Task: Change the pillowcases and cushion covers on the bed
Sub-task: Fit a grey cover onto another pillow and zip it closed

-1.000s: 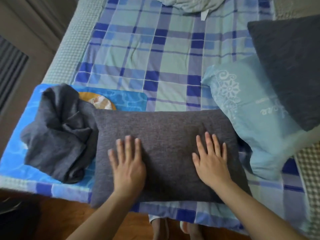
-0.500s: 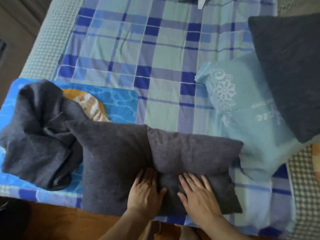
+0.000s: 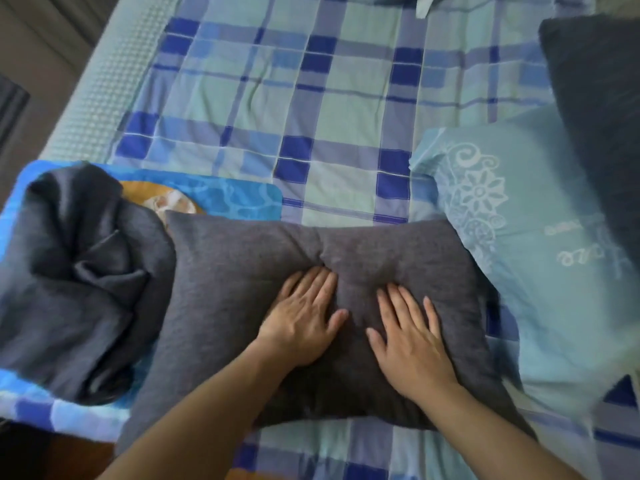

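At the far left of the bed (image 3: 346, 109) you have one crumpled dark grey cover (image 3: 76, 282), lying loose on a bright blue printed cloth (image 3: 221, 199); the cover hides most of that cloth and of the orange picture on it. Just beside the cover, touching it, lies one dark grey pillow (image 3: 242, 292) across the near edge of the bed, its near left corner hanging past the mattress.

Both your hands are flat on this pillow, near its middle. Your left hand (image 3: 304, 320) lies palm down with the fingers straight and close together, pointing away from you, thumb out to the right. Your right hand (image 3: 408, 337) lies the same way just beside it, fingers slightly spread, thumb out to the left. Neither grips anything; they press the filling down, and the fabric puckers into a dent beyond your left fingertips.

To the right, one pale blue pillow (image 3: 540, 258) with a white flower print touches the grey one's right end. A second dark grey pillow (image 3: 599, 109) rests on it, cut off by the right edge. At the top, a scrap of pale fabric is cut off too and hard to make out.
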